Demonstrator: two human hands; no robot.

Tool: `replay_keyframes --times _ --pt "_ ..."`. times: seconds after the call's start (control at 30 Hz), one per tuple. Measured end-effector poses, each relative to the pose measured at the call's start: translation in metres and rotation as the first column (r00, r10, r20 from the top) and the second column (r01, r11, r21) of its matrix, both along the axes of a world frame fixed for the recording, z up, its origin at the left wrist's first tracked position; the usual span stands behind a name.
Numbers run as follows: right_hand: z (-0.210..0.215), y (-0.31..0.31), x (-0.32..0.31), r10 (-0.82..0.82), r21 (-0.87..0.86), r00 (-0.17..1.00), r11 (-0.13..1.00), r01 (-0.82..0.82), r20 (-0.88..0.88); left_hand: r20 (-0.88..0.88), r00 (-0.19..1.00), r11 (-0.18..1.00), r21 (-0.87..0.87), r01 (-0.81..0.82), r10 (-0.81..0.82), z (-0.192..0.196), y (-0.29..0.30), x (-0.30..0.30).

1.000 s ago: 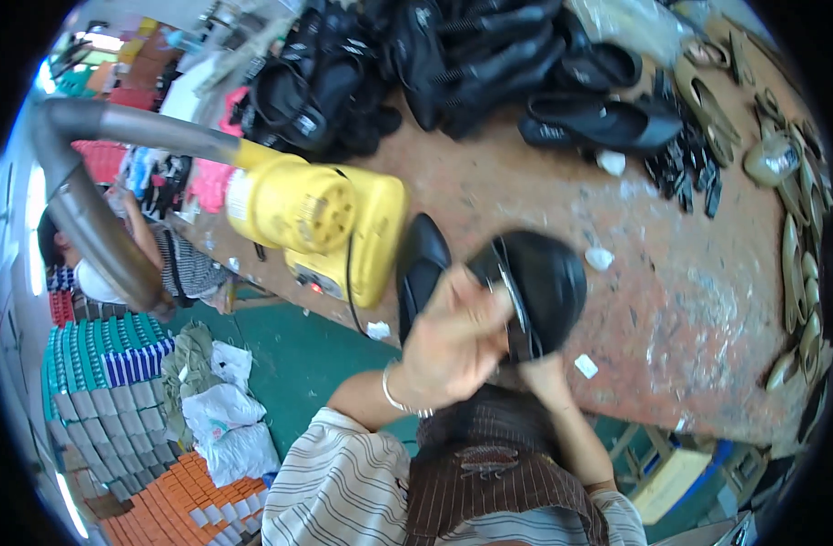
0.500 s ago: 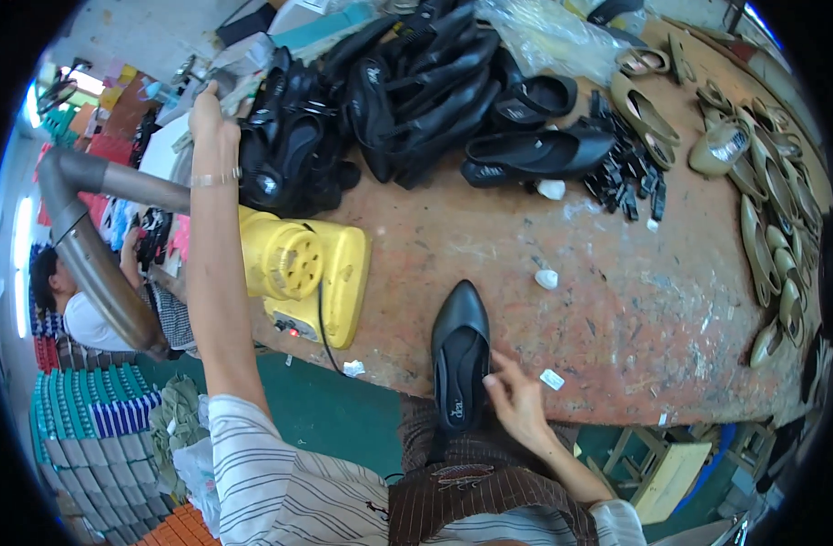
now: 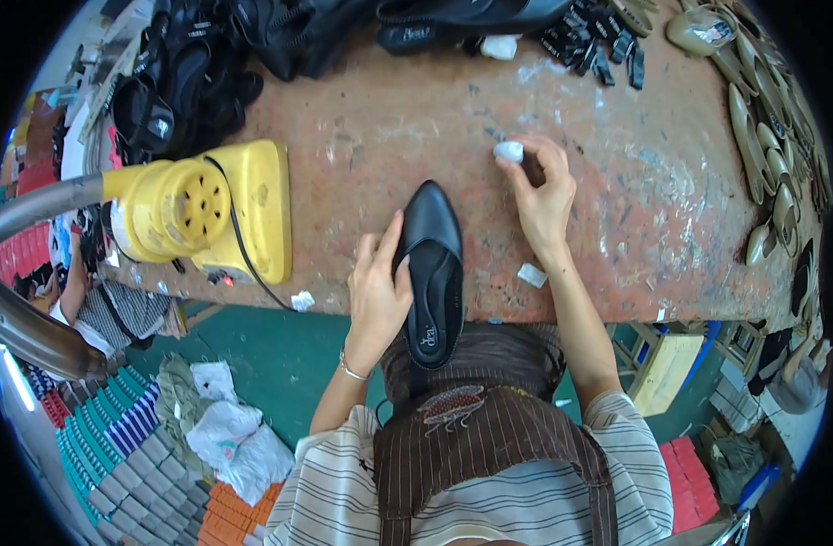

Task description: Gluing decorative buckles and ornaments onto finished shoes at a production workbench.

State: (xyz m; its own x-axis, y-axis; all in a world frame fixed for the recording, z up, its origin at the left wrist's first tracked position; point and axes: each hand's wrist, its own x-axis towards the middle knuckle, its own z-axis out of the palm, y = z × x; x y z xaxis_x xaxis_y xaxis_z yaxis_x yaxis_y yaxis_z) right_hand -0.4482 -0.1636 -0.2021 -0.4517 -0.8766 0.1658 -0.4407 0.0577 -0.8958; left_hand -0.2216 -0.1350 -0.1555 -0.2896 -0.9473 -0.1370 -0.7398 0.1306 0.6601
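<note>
A black pointed flat shoe lies at the table's near edge, toe pointing away, its heel end over my lap. My left hand holds it by its left side, fingers along the outside and thumb at the opening. Right of the shoe's toe, my right hand pinches a small white lump between thumb and fingers, just at the table top. What the lump is made of cannot be told.
A yellow machine with a grey hose and black cord stands left. Black shoes and black strips lie at the far side, gold flats at right. A white scrap sits near my right forearm. A person works at far left.
My left hand has come down from the far left onto the shoe. The right hand has left the shoe and picked the white lump. The whole view has shifted.
</note>
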Motion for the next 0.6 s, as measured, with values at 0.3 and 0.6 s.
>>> replay_keyframes --times 0.3,0.6 --pt "0.029 0.066 0.008 0.259 0.134 0.958 0.952 -0.274 0.119 -0.586 0.716 0.831 0.556 0.013 0.381 0.031 0.048 -0.008" --pt "0.032 0.062 0.015 0.406 0.118 0.904 0.912 -0.393 -0.133 -0.695 -0.196 0.718 0.69 0.09 0.692 -0.044 0.046 -0.062"
